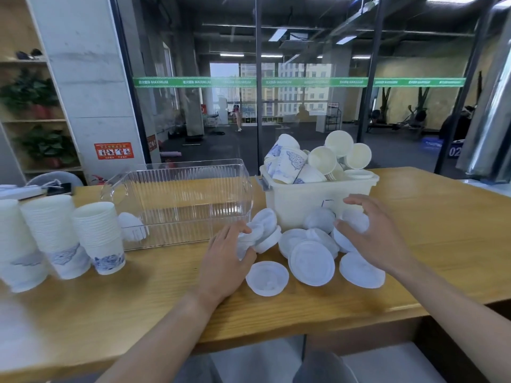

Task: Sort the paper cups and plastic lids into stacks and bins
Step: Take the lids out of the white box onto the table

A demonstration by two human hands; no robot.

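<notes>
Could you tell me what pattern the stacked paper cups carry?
A blue print on white stacked paper cups, clearest in the head view.

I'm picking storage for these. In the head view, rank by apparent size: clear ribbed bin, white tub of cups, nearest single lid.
1. Clear ribbed plastic bin, widest.
2. White opaque plastic tub heaped with paper cups, somewhat smaller.
3. Round translucent plastic lid lying at the table's front, far smallest, though nearest the camera.
</notes>
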